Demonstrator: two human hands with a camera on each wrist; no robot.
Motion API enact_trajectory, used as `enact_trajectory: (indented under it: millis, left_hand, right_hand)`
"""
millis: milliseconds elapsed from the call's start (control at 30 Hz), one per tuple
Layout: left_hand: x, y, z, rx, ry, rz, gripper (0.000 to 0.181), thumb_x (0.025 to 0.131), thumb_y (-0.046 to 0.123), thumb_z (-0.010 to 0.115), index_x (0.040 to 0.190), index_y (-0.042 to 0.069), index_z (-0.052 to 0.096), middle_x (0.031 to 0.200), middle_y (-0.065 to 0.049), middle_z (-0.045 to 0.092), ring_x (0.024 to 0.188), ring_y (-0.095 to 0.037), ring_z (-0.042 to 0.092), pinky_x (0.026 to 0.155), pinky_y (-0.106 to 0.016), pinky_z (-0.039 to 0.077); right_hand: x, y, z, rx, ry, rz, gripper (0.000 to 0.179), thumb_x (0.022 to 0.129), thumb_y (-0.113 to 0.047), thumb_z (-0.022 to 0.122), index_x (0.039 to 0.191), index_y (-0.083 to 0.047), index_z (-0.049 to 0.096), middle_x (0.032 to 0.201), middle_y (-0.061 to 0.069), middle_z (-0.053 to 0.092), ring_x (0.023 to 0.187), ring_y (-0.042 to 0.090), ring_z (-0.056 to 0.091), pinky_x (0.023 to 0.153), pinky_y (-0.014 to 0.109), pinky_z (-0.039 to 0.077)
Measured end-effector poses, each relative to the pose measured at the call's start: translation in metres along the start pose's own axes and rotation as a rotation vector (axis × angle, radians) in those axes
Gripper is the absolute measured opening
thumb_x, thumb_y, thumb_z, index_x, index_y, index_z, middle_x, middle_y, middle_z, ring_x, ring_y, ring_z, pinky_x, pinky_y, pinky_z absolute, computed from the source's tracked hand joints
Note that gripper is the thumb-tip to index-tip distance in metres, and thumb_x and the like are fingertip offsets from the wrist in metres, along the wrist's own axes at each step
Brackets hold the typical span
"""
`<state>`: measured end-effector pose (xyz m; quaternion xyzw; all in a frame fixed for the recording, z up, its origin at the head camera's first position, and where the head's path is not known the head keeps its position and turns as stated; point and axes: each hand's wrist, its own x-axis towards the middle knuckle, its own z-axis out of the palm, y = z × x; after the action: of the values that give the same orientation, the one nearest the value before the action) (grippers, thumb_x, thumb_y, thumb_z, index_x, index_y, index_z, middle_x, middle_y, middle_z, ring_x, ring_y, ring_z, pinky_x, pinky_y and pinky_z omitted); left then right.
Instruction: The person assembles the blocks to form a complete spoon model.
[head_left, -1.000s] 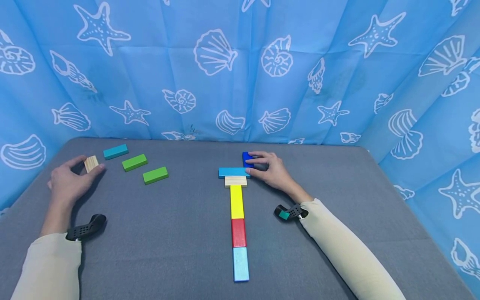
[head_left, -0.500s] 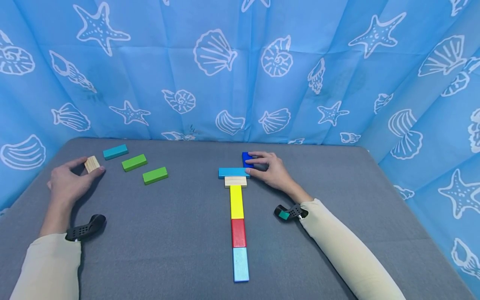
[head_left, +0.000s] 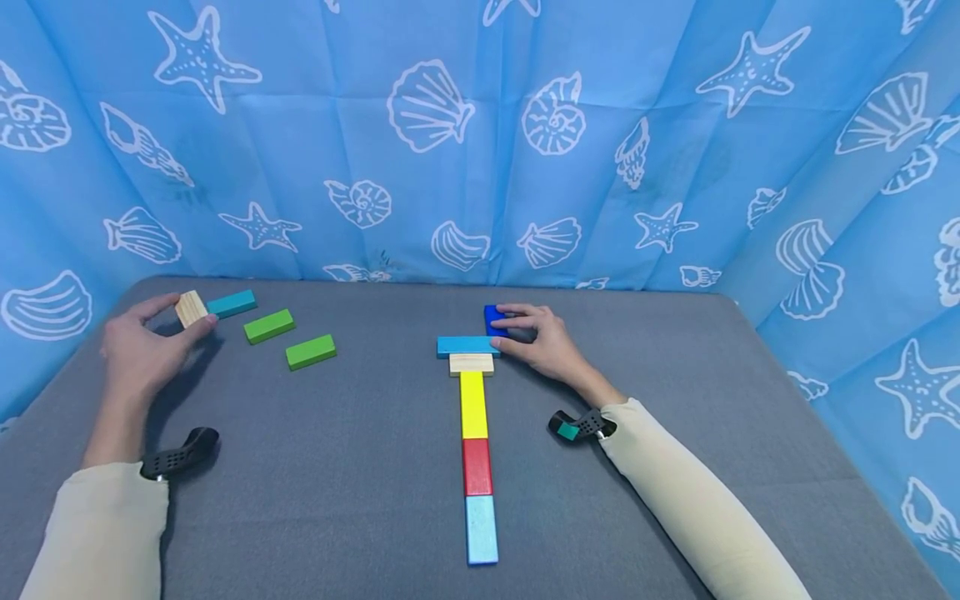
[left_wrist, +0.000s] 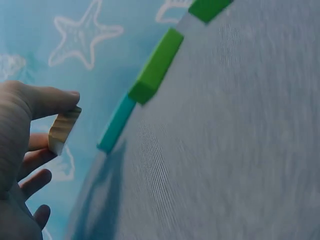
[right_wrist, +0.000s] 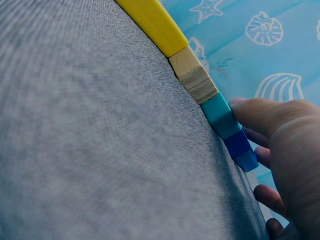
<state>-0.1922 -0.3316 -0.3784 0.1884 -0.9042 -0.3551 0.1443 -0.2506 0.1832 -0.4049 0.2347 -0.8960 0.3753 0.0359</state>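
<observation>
In the head view my left hand (head_left: 146, 342) pinches a plain wooden block (head_left: 192, 309) between thumb and fingers. The left wrist view shows this wooden block (left_wrist: 64, 126) above the table, its shadow falling below. Right beside it lies a teal block (head_left: 232, 302). My right hand (head_left: 551, 342) rests at the far end of a row of blocks. Its thumb touches the right end of a light blue crosswise block (head_left: 465, 346), and its fingers lie over a dark blue block (head_left: 493, 320), partly hiding it. No block is enclosed in that hand.
Toward me the row continues with a wooden block (head_left: 471, 364), a yellow block (head_left: 473, 404), a red block (head_left: 477, 467) and a pale blue block (head_left: 482, 529). Two green blocks (head_left: 268, 326) lie at the left on the grey table (head_left: 337, 467). A blue curtain (head_left: 480, 167) hangs behind.
My left hand has carried the wooden block a little away from me and to the right, up beside the teal block. The right hand has stayed in place.
</observation>
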Motion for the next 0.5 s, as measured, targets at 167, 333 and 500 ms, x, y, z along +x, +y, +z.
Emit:
enact_trajectory:
  millis: [167,333,500]
  left_hand:
    - [-0.003,0.022,0.000,-0.053,0.028,0.106,0.074,0.093,0.043,0.071,0.149,0.001,0.047,0.153,-0.025,0.043,0.144,-0.045,0.034,0.114,-0.063,0.026]
    - [-0.007,0.041,0.005,-0.104,0.035,0.204,0.069,0.091,0.034,0.076,0.145,-0.002,0.052,0.150,-0.026,0.047,0.142,-0.045,0.037,0.114,-0.061,0.027]
    - [-0.012,0.053,0.012,-0.122,0.007,0.264,0.068,0.091,0.030,0.077,0.143,-0.005,0.052,0.150,-0.028,0.046,0.143,-0.046,0.035,0.115,-0.063,0.025]
  right_hand:
    - [0.000,0.000,0.000,0.003,-0.002,0.005,0.036,0.092,-0.028,0.077,0.124,-0.012,0.074,0.144,0.004,0.058,0.135,0.031,0.041,0.111,0.060,0.023]
    - [0.000,0.000,0.000,0.007,0.001,0.003,0.036,0.092,-0.028,0.076,0.124,-0.011,0.074,0.144,0.004,0.058,0.135,0.031,0.041,0.111,0.060,0.023]
    - [0.000,-0.001,-0.001,0.005,0.002,-0.002,0.035,0.092,-0.027,0.077,0.124,-0.011,0.074,0.144,0.005,0.058,0.134,0.031,0.041,0.111,0.060,0.024]
